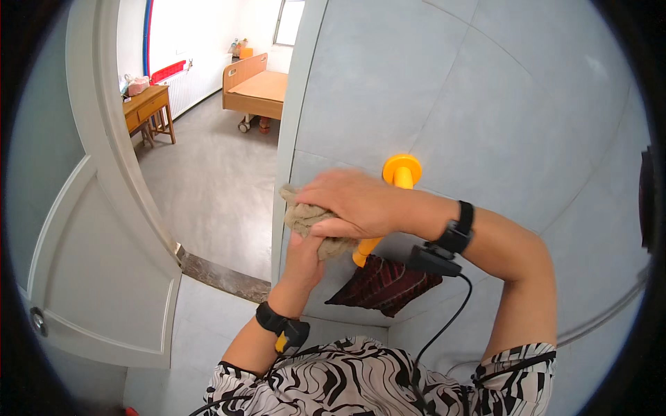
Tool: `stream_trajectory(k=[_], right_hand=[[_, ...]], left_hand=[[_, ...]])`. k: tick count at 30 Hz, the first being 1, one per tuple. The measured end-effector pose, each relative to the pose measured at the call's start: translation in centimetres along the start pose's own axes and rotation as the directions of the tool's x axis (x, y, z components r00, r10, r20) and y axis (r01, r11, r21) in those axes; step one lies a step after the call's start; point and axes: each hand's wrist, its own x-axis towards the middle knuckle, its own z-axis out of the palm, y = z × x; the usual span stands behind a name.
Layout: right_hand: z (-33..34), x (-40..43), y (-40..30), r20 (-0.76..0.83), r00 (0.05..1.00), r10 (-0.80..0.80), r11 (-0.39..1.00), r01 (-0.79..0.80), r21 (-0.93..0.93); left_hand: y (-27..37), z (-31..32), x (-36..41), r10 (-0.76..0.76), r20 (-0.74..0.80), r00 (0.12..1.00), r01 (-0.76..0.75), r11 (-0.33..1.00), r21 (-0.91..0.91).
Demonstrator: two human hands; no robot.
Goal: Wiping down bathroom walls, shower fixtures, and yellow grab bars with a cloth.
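Both of my hands are together on a beige cloth (307, 216) beside the door frame, in front of the grey tiled wall. My right hand (354, 203) lies over the cloth, slightly blurred, with its thumb across the front. Below it, my left hand (306, 257) grips the cloth from underneath; its fingers are largely hidden. Behind my right hand and wrist runs a yellow grab bar (403, 171), its round mount showing above and its lower end below. A dark red patterned cloth (387, 286) hangs under the bar.
At left a white door (125, 260) stands ajar, with a stone threshold (223, 275) in the doorway. Beyond are a wooden bed (255, 99) on casters and a wooden desk (151, 106). Black wrist straps with devices and a cable are on my arms. A hose (598, 317) runs at right.
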Motion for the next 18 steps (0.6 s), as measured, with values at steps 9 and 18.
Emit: stream_trajectory(k=[9, 18], right_hand=[[-15.5, -12.1, 4.9, -0.658, 0.666, -0.352, 0.328, -0.570, -0.753], [-15.8, -14.2, 9.6, -0.632, 0.685, -0.363, 0.137, -0.631, -0.763]], left_hand=[[14.4, 6.8, 10.1, 0.552, 0.751, 0.362, -0.689, -0.384, 0.615], [1.1, -2.1, 9.0, 0.519, 0.640, 0.567, -0.480, -0.423, 0.768]])
